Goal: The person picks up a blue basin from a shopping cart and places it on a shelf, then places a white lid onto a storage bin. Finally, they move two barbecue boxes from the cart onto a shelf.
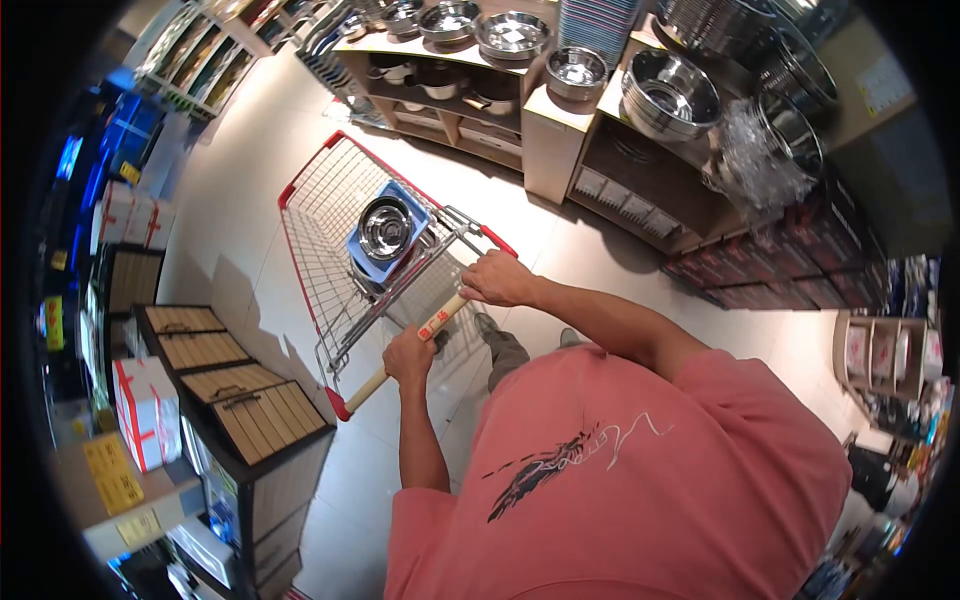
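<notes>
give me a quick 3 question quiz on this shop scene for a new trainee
1. True or false: the left hand and the right hand both grip the cart handle.
2. What lies in the shopping cart?
A) a steel bowl on a blue tray
B) a red box
C) a folded towel
3. Fill in: the wooden shelves ahead of the cart display shiny metal ____.

Key: 1 true; 2 A; 3 bowls
</notes>
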Demonstrator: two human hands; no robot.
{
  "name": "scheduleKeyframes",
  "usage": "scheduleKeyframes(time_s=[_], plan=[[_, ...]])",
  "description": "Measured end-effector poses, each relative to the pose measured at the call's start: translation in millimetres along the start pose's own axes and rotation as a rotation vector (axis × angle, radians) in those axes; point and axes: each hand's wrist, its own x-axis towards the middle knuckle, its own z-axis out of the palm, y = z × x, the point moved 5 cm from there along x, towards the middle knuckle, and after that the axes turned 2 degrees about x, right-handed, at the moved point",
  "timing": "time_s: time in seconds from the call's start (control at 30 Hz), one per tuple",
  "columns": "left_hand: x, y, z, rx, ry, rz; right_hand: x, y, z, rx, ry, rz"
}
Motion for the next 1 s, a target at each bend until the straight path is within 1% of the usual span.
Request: scheduleKeyframes(time_s=[0.03,0.13,0.2,0.23,0.27,0.33,0.37,0.5,0.57,0.6,0.63,0.67,0.7,0.77,0.8,0.87,0.93,0.97,1.0], plan=[[-5.6,1.8,1.9,-0.006,0.008,-0.03,-6.4,-0.6,-2.7,0.001,-0.007,-0.03],[-26.2,-1.3,10.7,0.033,0.017,-0.07,-24.4,-12.2,1.3,0.053,-0.17,-0.008],[-42.5,-6.2,18.7,0.065,0.081,-0.011,-35.0,-17.1,4.6,0.097,-0.183,-0.029],[-51.8,-7.2,18.3,0.063,0.175,0.062,-43.0,-23.7,6.1,0.089,-0.22,-0.008],[-57.8,-12.3,20.0,0.064,0.171,0.026,-43.0,-26.1,0.4,0.06,-0.246,0.004],[-67.8,-16.7,24.5,0.073,0.161,0.095,-47.4,-35.8,9.1,0.073,-0.267,-0.038],[-71.6,-20.4,24.7,0.08,0.189,0.113,-48.2,-42.2,7.8,0.047,-0.284,-0.048],[-77.8,-38.6,27.5,0.085,0.182,0.099,-46.3,-59.3,21.7,0.043,-0.292,-0.049],[-74.6,-55.6,28.4,0.113,0.123,0.078,-39.9,-69.7,25.5,0.077,-0.289,-0.044],[-70.3,-64.7,25.7,0.108,0.135,0.084,-34.9,-74.1,28.7,0.096,-0.272,-0.051],[-64.4,-74.5,27.8,0.155,0.049,0.079,-29.9,-75.5,32.1,0.083,-0.265,-0.048],[-59.0,-79.9,27.5,0.203,-0.039,0.074,-24.9,-80.9,33.1,0.126,-0.244,-0.095],[-53.9,-82.6,24.7,0.198,-0.032,0.079,-19.4,-84.0,33.9,0.169,-0.224,-0.143],[-47.7,-94.3,17.5,0.163,-0.066,-0.03,-6.0,-85.8,35.9,0.194,-0.261,-0.151],[-47.1,-87.4,4.0,0.156,-0.068,-0.031,-1.4,-89.6,39.2,0.232,-0.298,-0.16],[-38.8,-53.2,-13.1,-0.124,-0.156,0.109,12.5,-93.3,49.5,0.215,-0.316,-0.202],[-32.1,-15.9,-16.2,-0.365,-0.144,0.182,23.6,-94.2,67.5,0.277,-0.3,-0.238],[-33.2,-8.2,-14.0,-0.371,-0.146,0.171,28.2,-94.6,61.4,0.28,-0.31,-0.245],[-34.4,-5.8,-13.1,-0.263,-0.107,0.13,34.5,-92.0,49.1,0.342,-0.368,-0.178]])
